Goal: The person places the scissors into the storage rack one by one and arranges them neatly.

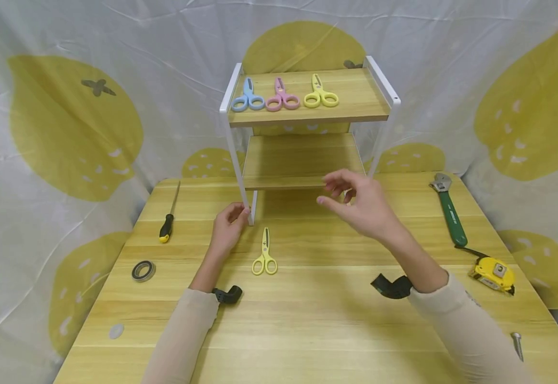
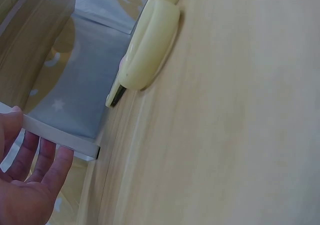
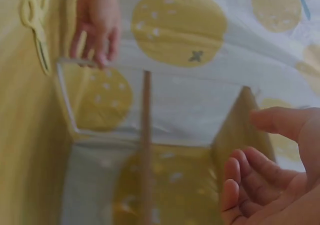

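Observation:
A two-tier shelf (image 1: 356, 88) with wooden boards and a white frame stands at the table's back. My left hand (image 1: 228, 226) pinches the lower part of its left front leg (image 2: 60, 135), thumb on one side and fingers on the other. Just right of that hand, yellow scissors (image 1: 265, 250) lie on the table, points toward the shelf. My right hand (image 1: 363, 205) hovers in front of the shelf's right side, fingers loosely bent, holding nothing. Blue scissors (image 1: 248, 96), pink scissors (image 1: 281, 96) and another yellow pair (image 1: 319, 93) lie in a row on the top board.
On the left of the table (image 1: 308, 330) are a screwdriver (image 1: 166, 226), a dark ring (image 1: 143, 271) and a pale disc (image 1: 116, 331). Along the right lie an adjustable wrench (image 1: 450, 213), a yellow tape measure (image 1: 494, 274) and a bolt (image 1: 517, 345). A lemon-print curtain (image 1: 164, 42) hangs behind.

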Available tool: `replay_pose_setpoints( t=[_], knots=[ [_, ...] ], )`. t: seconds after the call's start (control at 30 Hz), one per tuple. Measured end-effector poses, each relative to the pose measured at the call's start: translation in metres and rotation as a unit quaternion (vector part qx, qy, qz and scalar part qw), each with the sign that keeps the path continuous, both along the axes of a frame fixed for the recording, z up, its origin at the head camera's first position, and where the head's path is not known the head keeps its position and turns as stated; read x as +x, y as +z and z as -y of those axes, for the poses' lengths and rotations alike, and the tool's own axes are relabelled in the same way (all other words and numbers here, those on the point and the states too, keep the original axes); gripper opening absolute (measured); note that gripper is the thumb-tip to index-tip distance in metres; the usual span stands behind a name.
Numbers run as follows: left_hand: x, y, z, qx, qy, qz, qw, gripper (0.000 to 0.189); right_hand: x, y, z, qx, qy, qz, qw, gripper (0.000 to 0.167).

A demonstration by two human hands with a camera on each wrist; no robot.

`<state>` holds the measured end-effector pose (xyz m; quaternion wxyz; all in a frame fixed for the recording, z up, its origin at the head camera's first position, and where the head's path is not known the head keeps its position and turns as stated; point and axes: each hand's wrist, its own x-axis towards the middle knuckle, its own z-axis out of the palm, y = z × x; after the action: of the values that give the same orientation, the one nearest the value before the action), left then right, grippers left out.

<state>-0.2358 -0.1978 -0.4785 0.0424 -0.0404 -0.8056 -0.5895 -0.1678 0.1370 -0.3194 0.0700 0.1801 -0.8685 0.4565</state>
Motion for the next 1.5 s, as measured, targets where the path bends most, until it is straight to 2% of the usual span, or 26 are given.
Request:
replay_pose_setpoints(
  t=[0.13,0.33,0.47,0.63,0.9,1.13,1.5],
  knots=[
    [0.000,0.001,-0.001,-0.001,0.001,-0.010,0.9999,0.032,0.008,-0.037,0.014,-0.016,0.028,0.031,0.9990,0.035],
    [0.000,0.001,-0.002,0.002,0.000,-0.011,0.9999,0.032,0.019,-0.091,0.038,-0.021,0.045,0.079,0.9957,0.041],
    [-0.001,0.001,-0.003,0.010,-0.004,-0.003,0.9999,0.035,0.023,-0.119,0.053,-0.020,0.061,0.101,0.9928,0.049],
    [-0.001,0.005,-0.003,0.008,-0.008,0.010,0.9999,0.034,0.024,-0.144,0.071,-0.026,0.077,0.127,0.9886,0.056],
    [0.016,0.034,-0.010,-0.004,-0.012,0.013,0.9998,0.031,0.023,-0.160,0.093,-0.001,0.075,0.154,0.9852,0.064],
    [0.017,0.033,-0.009,-0.001,-0.010,0.014,0.9998,0.030,0.019,-0.165,0.106,0.020,0.072,0.157,0.9847,0.064],
    [0.018,0.033,-0.009,0.000,-0.011,0.017,0.9998,0.032,0.015,-0.173,0.115,0.063,0.059,0.135,0.9871,0.063]
  ],
)
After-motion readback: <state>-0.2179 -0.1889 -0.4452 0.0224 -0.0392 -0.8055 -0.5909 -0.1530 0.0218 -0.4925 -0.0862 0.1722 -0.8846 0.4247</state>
